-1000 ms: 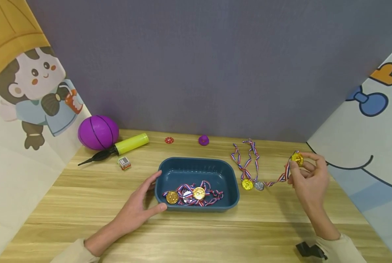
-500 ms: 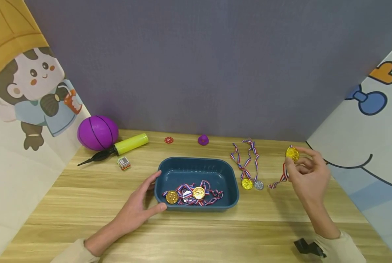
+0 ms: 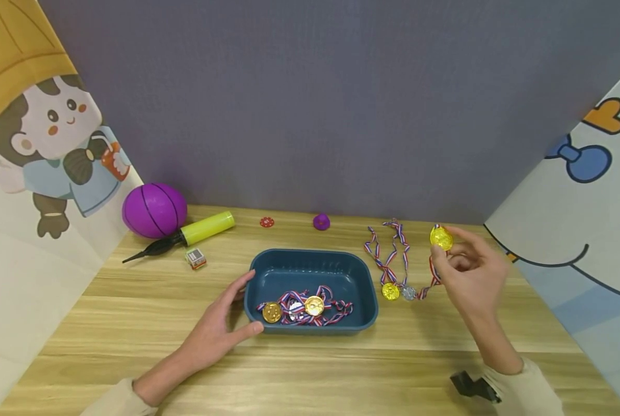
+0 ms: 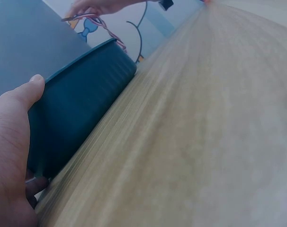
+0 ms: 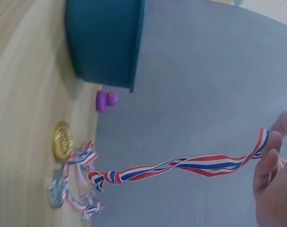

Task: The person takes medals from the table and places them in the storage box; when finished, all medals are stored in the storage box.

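Observation:
My left hand (image 3: 213, 329) rests against the left end of the dark blue plastic tub (image 3: 364, 271), thumb at the near corner and fingers spread along the side. Inside lie gold medals (image 3: 314, 305) and a silver one with tangled red, white and blue ribbons. Off to the right, above the table, my right hand (image 3: 473, 274) pinches a gold medal (image 3: 441, 238) between thumb and forefinger. Its striped ribbon (image 5: 210, 164) hangs down to a knotted end in the right wrist view. Another gold medal (image 3: 390, 291) and a silver medal (image 3: 408, 293) lie with their ribbons right of the tub.
At the back left sit a purple ball (image 3: 155, 210), a yellow and black hand pump (image 3: 208, 227) and a small box (image 3: 196, 258). Near the grey back wall are a red chip (image 3: 267, 222) and a purple rubber duck (image 3: 321, 222). Printed panels stand on both sides.
My right hand has moved left with the gold medal, its ribbon trailing toward the silver medal on the table. The left hand and the tub have stayed put.

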A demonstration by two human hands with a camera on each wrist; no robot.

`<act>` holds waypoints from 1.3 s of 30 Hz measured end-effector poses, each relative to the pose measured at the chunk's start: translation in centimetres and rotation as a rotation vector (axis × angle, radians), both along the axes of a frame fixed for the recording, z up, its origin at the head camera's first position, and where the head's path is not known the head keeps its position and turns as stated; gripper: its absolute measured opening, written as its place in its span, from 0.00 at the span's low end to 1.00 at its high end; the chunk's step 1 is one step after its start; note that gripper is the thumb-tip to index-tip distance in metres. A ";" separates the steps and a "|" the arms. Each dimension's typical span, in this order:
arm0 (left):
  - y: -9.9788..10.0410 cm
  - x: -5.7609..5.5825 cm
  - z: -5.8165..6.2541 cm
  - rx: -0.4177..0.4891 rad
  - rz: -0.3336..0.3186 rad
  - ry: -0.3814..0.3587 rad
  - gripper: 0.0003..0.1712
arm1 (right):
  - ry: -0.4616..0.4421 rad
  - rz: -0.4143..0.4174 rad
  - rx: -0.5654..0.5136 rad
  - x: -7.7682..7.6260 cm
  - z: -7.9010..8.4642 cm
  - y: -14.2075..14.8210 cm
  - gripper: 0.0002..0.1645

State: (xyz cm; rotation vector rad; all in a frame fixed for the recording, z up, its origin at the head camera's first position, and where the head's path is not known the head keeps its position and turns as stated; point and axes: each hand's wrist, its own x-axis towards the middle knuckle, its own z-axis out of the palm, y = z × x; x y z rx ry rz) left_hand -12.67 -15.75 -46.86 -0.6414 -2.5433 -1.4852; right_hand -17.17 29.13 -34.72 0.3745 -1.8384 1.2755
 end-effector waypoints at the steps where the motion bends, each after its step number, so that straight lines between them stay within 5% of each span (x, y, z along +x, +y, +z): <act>1: 0.0 0.0 0.0 0.000 0.000 0.000 0.59 | 0.006 0.005 -0.006 0.0 0.1 -0.2 0.24; 20: 0.0 0.1 0.0 0.004 0.002 -0.004 0.58 | 0.095 0.167 -0.089 0.5 2.5 -5.2 0.22; 27: 0.0 0.1 0.0 0.001 0.000 0.000 0.58 | 0.129 0.290 -0.151 1.1 2.8 -6.7 0.23; 39: 0.0 0.0 0.0 -0.005 0.001 0.001 0.58 | 0.138 0.370 -0.108 1.6 2.4 -9.2 0.24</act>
